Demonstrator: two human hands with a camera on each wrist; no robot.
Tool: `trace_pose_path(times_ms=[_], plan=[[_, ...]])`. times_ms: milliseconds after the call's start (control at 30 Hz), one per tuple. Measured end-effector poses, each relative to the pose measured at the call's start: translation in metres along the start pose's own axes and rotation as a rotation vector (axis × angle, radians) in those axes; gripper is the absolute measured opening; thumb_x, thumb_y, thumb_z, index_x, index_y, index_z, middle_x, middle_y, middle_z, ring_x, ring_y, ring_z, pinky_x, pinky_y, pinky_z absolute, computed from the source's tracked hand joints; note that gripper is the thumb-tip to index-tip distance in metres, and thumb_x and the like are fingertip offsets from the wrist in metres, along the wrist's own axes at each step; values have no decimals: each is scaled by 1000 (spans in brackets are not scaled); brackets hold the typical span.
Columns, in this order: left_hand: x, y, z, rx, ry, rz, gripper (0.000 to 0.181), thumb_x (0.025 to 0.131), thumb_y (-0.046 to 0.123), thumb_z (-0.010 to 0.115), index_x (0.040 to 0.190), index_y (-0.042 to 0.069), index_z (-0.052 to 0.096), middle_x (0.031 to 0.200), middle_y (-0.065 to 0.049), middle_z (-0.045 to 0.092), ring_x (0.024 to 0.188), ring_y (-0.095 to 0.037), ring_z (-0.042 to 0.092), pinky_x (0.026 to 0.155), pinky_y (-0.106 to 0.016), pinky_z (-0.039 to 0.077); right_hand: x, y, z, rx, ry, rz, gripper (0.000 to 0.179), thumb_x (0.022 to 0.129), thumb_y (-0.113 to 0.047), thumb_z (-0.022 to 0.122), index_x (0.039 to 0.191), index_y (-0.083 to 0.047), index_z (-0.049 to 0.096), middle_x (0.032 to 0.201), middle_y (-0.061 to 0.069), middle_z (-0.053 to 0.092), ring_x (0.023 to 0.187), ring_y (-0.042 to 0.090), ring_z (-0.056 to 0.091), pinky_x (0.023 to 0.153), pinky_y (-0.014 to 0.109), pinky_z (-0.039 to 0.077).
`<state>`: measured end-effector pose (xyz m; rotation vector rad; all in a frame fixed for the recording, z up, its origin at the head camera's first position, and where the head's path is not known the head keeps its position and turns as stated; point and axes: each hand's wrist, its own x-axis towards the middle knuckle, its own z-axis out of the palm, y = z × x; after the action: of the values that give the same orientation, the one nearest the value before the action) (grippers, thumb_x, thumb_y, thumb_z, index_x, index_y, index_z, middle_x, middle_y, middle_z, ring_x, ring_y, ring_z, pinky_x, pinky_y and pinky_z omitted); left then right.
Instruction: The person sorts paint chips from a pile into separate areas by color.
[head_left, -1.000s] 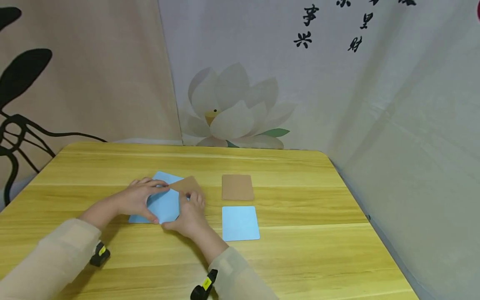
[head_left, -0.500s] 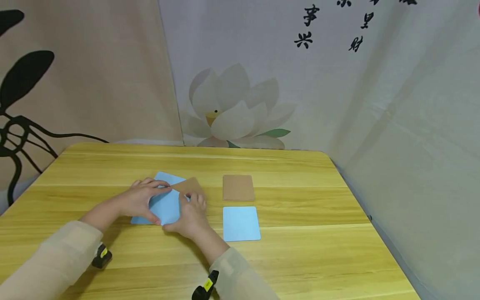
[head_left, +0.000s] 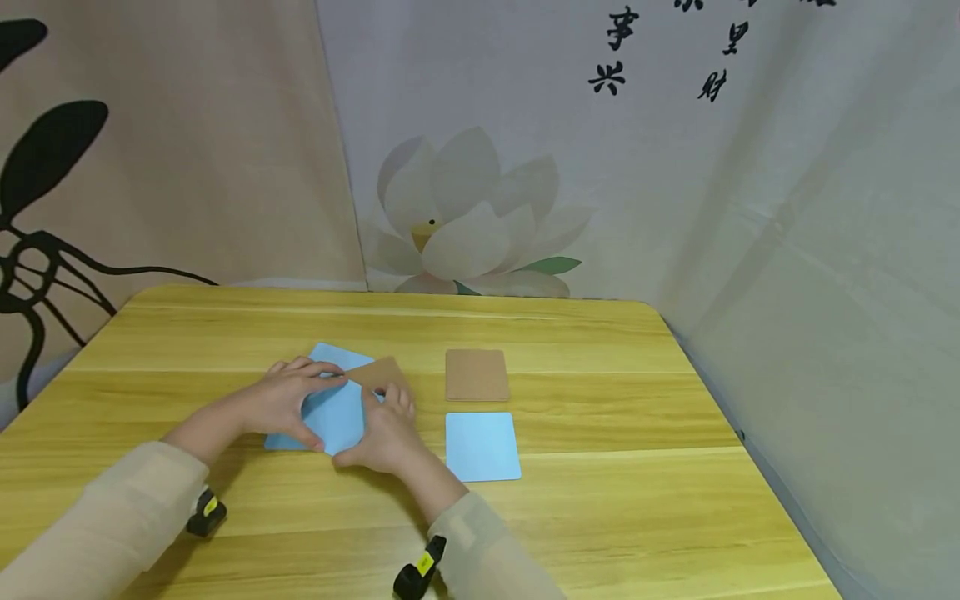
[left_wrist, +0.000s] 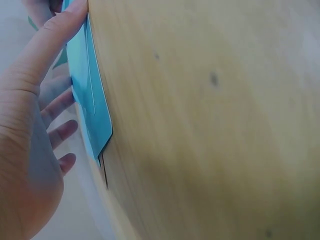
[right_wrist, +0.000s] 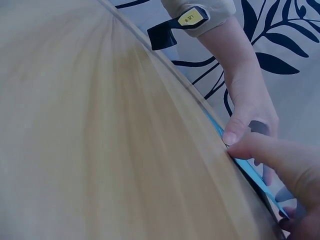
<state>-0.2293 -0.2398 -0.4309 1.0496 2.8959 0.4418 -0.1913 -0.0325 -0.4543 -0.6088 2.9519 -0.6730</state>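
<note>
cards (head_left: 333, 417): light blue, brown | table (head_left: 637, 500): yellow, streaked woodgrain | sleeves (head_left: 112, 517): beige

You are touching a blue sheet (head_left: 337, 421) that is looking like smooth, matt paper or card. The loose brown square (head_left: 477, 375) is showing a matt, cardboard-like face. Your table (head_left: 615, 400) is showing smooth wood grain. Your sleeves (head_left: 112, 517) and the curtain (head_left: 720, 183) are looking like matt cloth.

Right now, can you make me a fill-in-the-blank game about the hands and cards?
The card framed by the left hand and right hand is coloured ____.
In the head view, the loose blue card lies to the ____ of both hands.
In that picture, the loose brown card appears ____ than the loose blue card, not lower.
Missing words: blue; right; higher.
</note>
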Motion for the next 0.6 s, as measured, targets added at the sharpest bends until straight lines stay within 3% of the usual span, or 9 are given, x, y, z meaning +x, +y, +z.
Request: trace_pose_path(times_ms=[333,600], plan=[[5,5,4,-10,-23,3,113,55,77,72,137,2,52,139,-12,46,127,-35,33,92,-64,25,-4,6,-6,-29,-24,-36,103,63,-50,84,146,-7,38,133,6,35,122,17,28,102,31,25],[6,16,4,7,7,32,112,55,71,78,138,3,50,139,-14,44,124,-33,36,90,-62,27,-11,21,-23,0,-58,-94,104,64,-45,84,147,-6,36,139,9,33,121,20,30,98,31,31]])
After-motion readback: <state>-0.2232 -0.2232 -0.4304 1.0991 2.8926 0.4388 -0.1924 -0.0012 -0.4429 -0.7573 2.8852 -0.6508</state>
